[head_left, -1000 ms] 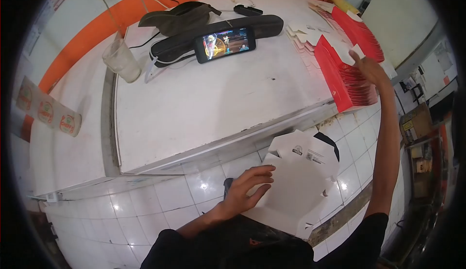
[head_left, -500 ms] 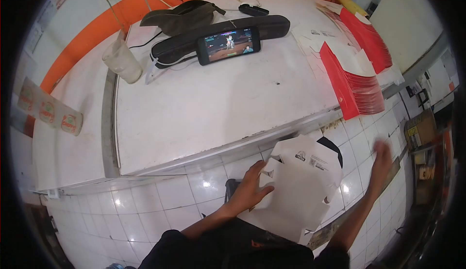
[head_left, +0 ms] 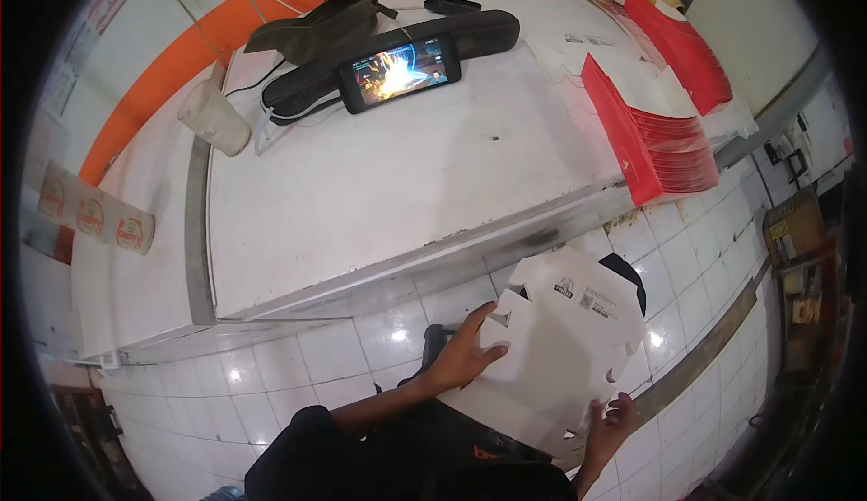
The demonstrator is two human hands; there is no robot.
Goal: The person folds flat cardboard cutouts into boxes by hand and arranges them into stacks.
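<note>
A flat, unfolded white cardboard box [head_left: 551, 356] with notched edges and small printing near its far end lies across my lap. My left hand [head_left: 462, 356] grips its left edge, thumb on the upper face and fingers along the side. At the lower right edge, my right hand [head_left: 612, 424] is closed with curled fingers on a notched flap of the cardboard. Part of a dark object [head_left: 625, 277] shows beyond the sheet's far right corner.
Ahead is a white counter [head_left: 388, 194] bearing a phone [head_left: 400, 74] propped on a long black case [head_left: 488, 33]. Red folded boxes [head_left: 646, 140] are stacked at its right. A cloudy plastic cup [head_left: 215, 119] stands left, near printed cups [head_left: 95, 212]. A brown carton [head_left: 795, 227] sits far right.
My right hand has come down and left from the open space at the right to the cardboard's lower right edge. My left hand stays on the left edge. The phone's picture has changed.
</note>
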